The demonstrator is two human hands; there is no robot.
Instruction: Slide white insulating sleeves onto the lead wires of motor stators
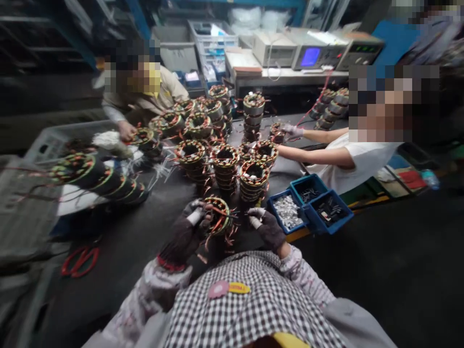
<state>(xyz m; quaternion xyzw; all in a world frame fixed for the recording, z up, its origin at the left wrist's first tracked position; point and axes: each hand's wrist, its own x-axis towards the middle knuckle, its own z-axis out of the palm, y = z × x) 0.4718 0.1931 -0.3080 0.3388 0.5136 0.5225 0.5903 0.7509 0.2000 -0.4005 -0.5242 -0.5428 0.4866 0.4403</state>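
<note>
Left hand: the gloved left hand point(190, 227) sits just left of centre in the lower half of the frame, fingers curled round the rim of a wound coil ring point(218, 216) and gripping it.
Right hand: the gloved right hand point(267, 226) is just right of that ring, fingers bent with the tips pinched together near the loose wires; whether it has hold of a wire cannot be told.
Coil ring: it stands tilted on the dark table point(152, 222), between the two hands, red and orange wires trailing from it.
Stacks: more rings are piled in stacks point(225, 166) at the centre of the frame, just beyond the hands.
Blue bins: blue bins point(311, 203) of small parts sit right of centre, close to the right hand.
Scissors: red-handled scissors point(80, 258) lie at lower left, well apart from the hands.
Co-workers: one person point(145, 96) works at upper left, another person's arm point(319, 154) reaches in from the right.
Test boxes: instruments point(311, 50) line the bench along the top.
</note>
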